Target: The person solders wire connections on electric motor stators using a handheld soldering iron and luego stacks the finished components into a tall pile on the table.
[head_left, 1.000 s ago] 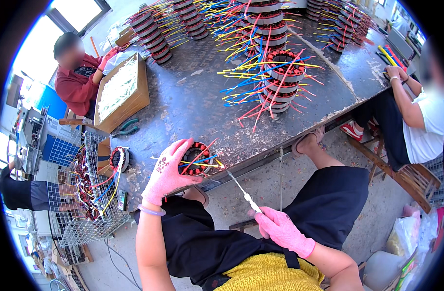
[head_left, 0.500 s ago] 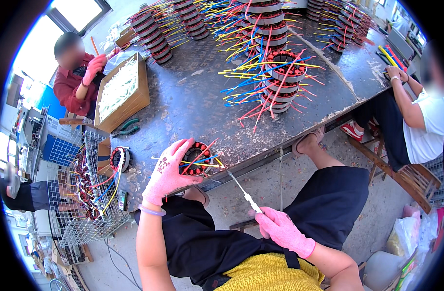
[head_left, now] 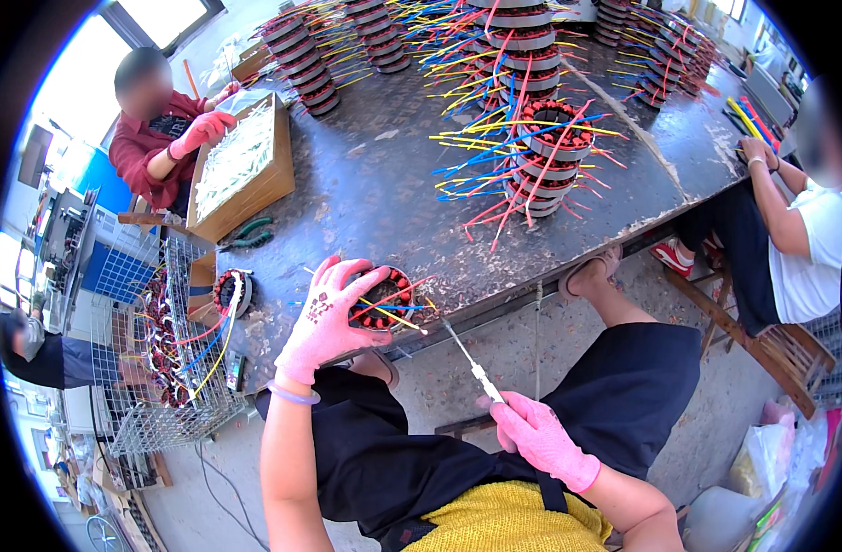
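Note:
My left hand [head_left: 327,317], in a pink glove, curls its fingers and thumb around a motor stator [head_left: 401,281] at the table's near edge. This stator is a dark ring with red windings, and red, blue and yellow lead wires cross its opening and stick out to the right. My right hand [head_left: 542,440], gloved in pink too, is closed on the white handle of a tool [head_left: 481,373] with a thin metal shaft. The shaft points up and left, its tip just right of the wire ends and seemingly apart from them. Part of the stator is hidden behind my left hand.
Another stator [head_left: 233,293] with long leads lies left of my hand, near green-handled pliers [head_left: 248,234]. Stacked stators [head_left: 542,175] bristle with wires farther back. A cardboard box [head_left: 278,170] of white pieces stands by a gloved co-worker; another person sits at right. A wire basket [head_left: 168,428] stands lower left.
The tool's tip has come away from the yellow lead, which now points lower right. My left hand still grips the stator. The co-worker's gloved hand has moved down over the box.

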{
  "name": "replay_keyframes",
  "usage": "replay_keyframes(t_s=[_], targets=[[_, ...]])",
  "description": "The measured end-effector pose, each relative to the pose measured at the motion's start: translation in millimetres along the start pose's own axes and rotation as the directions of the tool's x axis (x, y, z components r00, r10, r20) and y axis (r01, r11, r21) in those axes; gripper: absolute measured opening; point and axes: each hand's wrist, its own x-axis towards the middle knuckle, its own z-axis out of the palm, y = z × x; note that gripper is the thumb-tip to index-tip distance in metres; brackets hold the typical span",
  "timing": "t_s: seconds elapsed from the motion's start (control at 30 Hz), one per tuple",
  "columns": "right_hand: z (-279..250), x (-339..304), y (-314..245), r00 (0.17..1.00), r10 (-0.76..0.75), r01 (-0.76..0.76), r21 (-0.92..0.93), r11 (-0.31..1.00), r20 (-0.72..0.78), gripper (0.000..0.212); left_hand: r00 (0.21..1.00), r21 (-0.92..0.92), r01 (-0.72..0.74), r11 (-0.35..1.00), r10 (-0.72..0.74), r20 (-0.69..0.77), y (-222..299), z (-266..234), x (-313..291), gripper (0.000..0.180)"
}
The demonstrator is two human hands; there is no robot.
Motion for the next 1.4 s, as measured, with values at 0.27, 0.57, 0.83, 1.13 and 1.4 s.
replay_keyframes(t_s=[0.27, 0.57, 0.83, 1.13, 1.4], targets=[[2.4, -0.2, -8.2, 1.000, -0.013, 0.014, -0.050, 0.999, 0.014, 0.037, 0.999, -0.049, -0.031, 0.998, 0.031, -0.010, -1.6, -2.8, -0.3, 0.087], [3.9, -0.7, -10.6, 1.000, 0.018, -0.018, -0.023, 1.000, 0.004, 0.038, 0.998, -0.062, -0.047, 0.997, 0.049, 0.032, -7.1, -2.7, 3.0, 0.091], [-1.0, -2.1, -11.6, 1.000, -0.010, 0.014, -0.183, 0.983, 0.021, 0.034, 0.998, -0.011, -0.029, 1.000, 0.029, -0.049, -5.8, 0.5, -0.5, 0.091], [-0.4, -2.1, -7.3, 1.000, 0.005, -0.003, -0.096, 0.995, 0.026, 0.034, 0.997, -0.022, -0.070, 0.997, 0.069, -0.023, -12.7, 1.4, 1.3, 0.090], [-5.1, -3.7, -3.0, 1.000, -0.008, 0.008, -0.070, 0.998, 0.003, 0.034, 0.986, 0.021, -0.165, 0.986, 0.165, -0.034, 0.7, -5.4, -5.1, 0.085]])
